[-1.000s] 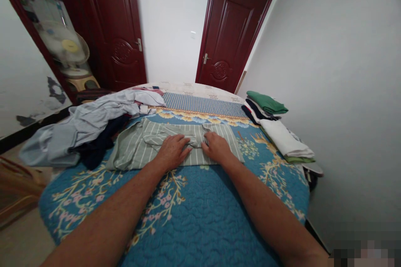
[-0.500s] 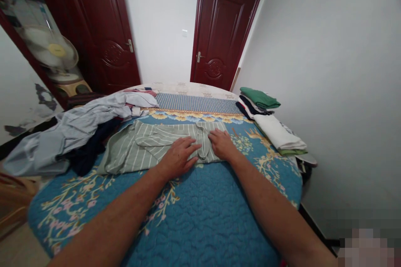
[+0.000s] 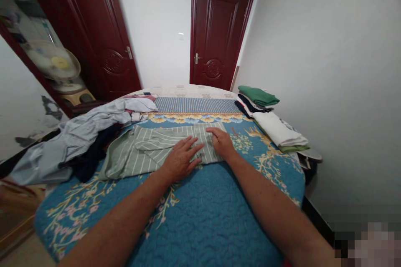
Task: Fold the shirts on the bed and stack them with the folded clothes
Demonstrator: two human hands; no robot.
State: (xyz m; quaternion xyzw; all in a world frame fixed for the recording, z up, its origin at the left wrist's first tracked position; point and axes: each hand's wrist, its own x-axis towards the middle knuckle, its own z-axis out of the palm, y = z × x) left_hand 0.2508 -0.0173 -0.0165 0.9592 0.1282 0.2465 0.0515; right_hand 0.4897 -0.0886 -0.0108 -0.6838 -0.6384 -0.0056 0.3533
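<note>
A grey-green garment with white stripes [image 3: 150, 164] lies folded into a long strip across the bed; I cannot tell whether it is a shirt or trousers. My left hand [image 3: 182, 158] rests palm down on it with the fingers spread. At the garment's right end my right hand [image 3: 221, 142] touches the cloth, its index finger stretched out to the left and the other fingers bent and partly hidden. Between the two hands the folded-over right end lies fairly flat. Wrinkles show in the layers left of my left hand.
Loose clothes [image 3: 89, 127] are heaped along the left edge. Folded clothes [image 3: 277, 129] are stacked on the right, a green piece [image 3: 259, 95] behind them. A blue floral quilt [image 3: 200, 212] covers the bed. A fan [image 3: 59, 62] stands at the left; a wall [image 3: 338, 71] rises at the right.
The raised edge near the garment's right end now lies flatter. My left hand's fingers have spread a little, and my right hand's fingers have curled except the index finger.
</note>
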